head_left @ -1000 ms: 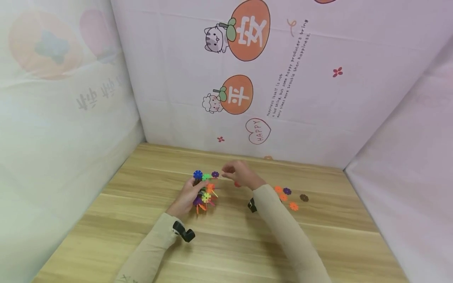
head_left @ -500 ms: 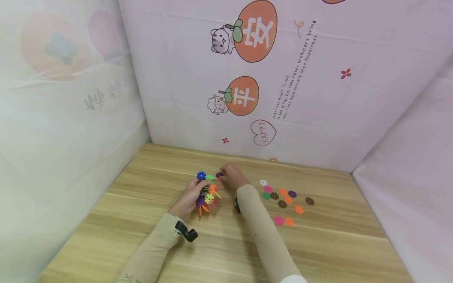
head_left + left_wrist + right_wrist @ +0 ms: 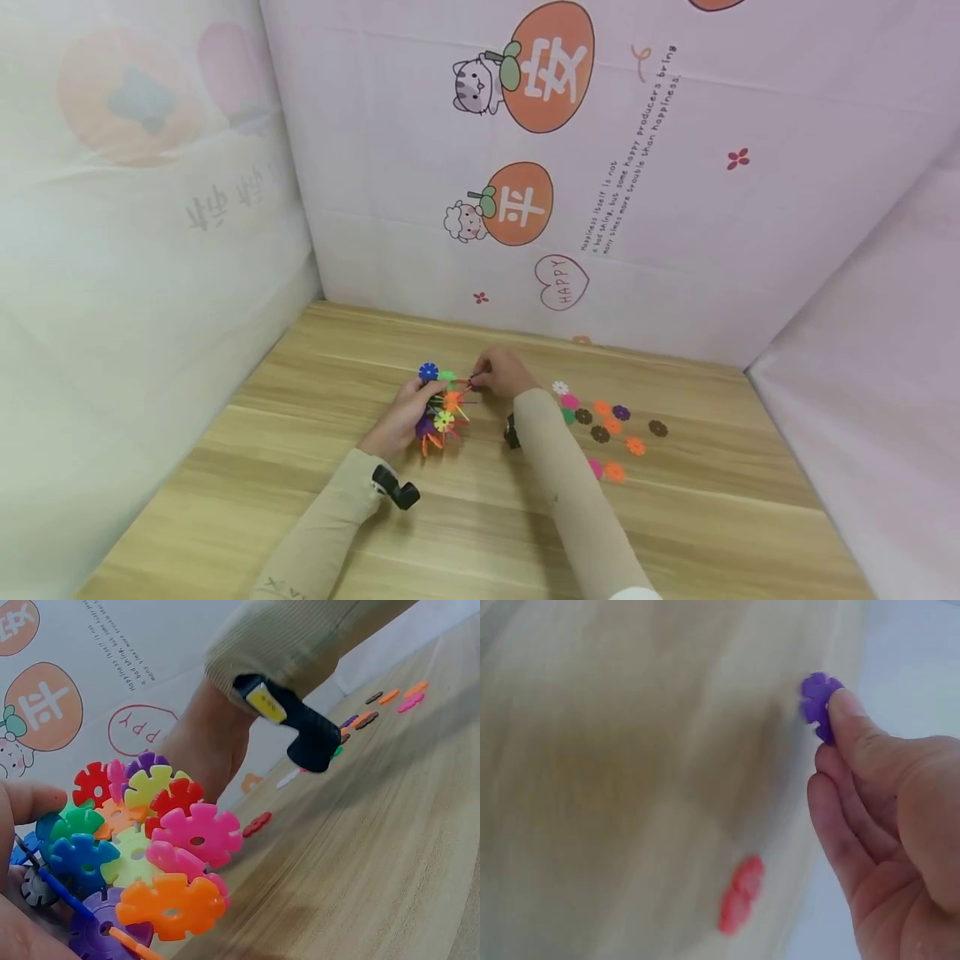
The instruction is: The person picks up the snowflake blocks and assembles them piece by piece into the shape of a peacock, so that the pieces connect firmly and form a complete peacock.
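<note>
While the left hand [image 3: 399, 419] grips a bright cluster [image 3: 445, 420] of flower-shaped plastic discs, the right hand [image 3: 507, 372] works just beside it, both of them toward the far edge of the wooden desk [image 3: 450, 542] and closer to its far left corner than to its far right one. The left thumb lies over the pieces; how the rest of those fingers sit I cannot fully tell, since most are hidden. Blue, green, yellow, red, pink, orange and purple discs make up the bunch, poking out at many angles. The right hand pinches a purple disc [image 3: 821, 705] between thumb and fingers, with the lower fingers loosely bent, and whether that disc touches the cluster I cannot tell. Near this hand some red pieces [image 3: 741, 895], rather blurred, lie on the desk. Over toward the right edge other discs are scattered, among them a white disc [image 3: 560, 388], a green disc [image 3: 568, 415] partly behind the right sleeve [image 3: 566, 483], and a brown disc [image 3: 657, 428] farthest to the right. Beyond the far edge hangs a pale cloth [image 3: 390, 167] printed with orange fruits.
</note>
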### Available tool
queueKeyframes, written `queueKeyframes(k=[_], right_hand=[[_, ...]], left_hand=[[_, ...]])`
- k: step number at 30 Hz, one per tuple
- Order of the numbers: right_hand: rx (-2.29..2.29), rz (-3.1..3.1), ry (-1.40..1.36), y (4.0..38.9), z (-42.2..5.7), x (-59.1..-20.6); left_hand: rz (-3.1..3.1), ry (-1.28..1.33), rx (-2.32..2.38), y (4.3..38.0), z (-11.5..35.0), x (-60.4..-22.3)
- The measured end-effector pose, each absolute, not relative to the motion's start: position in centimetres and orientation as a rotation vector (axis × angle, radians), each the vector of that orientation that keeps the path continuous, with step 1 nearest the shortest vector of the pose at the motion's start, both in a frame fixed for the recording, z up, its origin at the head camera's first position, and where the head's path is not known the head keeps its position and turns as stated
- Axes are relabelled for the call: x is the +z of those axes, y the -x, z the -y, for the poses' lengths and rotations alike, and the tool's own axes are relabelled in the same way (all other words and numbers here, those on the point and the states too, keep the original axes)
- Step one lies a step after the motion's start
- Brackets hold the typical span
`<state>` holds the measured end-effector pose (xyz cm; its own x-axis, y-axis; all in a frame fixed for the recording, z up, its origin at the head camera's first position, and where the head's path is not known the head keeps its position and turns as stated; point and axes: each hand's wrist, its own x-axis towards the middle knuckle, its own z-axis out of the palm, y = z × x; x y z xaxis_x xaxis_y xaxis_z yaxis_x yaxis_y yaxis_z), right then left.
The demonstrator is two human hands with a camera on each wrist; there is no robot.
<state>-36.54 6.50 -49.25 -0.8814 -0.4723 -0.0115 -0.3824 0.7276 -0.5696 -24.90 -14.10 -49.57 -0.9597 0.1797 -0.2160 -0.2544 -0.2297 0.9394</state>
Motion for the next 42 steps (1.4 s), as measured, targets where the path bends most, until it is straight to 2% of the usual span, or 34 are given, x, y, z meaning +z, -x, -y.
queueKeyframes(k=[12,17,26,33,42], right_hand=[[-1.200,-2.623,0.844,33.6,-9.8,-44.6],[-1.388,-2.587,0.961,31.9,-9.7,-44.6],[-1.629,-2.478,1.092,30.5,-9.6,-45.1],[-1.680,-2.354,1.224,30.2,-9.7,-44.8],[-1.612,-2.482,1.254,29.2,-9.4,-45.0]], left_hand=[[-1.849,-0.036,2.145,24.6,13.4,-49.4],[-1.781,-0.134,2.151,24.2,13.3,-49.3],[-1.769,-0.145,2.134,23.7,12.9,-48.8],[-1.734,-0.214,2.130,23.5,12.9,-48.7],[-1.820,-0.149,2.130,23.4,12.4,-48.1]])
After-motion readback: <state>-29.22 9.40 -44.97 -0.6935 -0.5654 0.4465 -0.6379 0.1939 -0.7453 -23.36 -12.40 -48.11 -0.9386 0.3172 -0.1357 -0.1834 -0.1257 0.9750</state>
